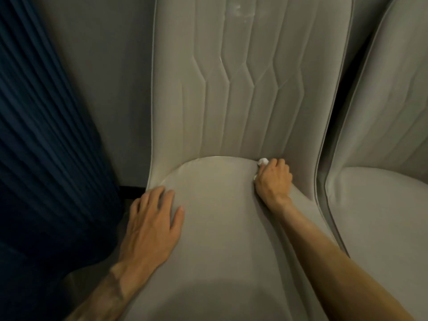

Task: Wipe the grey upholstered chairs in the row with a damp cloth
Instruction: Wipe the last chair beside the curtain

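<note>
A grey upholstered chair with a stitched, ribbed backrest fills the middle of the view. My right hand is closed around a small white cloth, pressed into the crease where the seat meets the backrest on the right side. Only a bit of the cloth shows above the knuckles. My left hand lies flat with fingers spread on the seat's left front edge. A second grey chair stands close on the right.
A dark blue pleated curtain hangs on the left, next to the chair. A grey wall runs behind the chairs. A narrow dark gap separates the two chairs.
</note>
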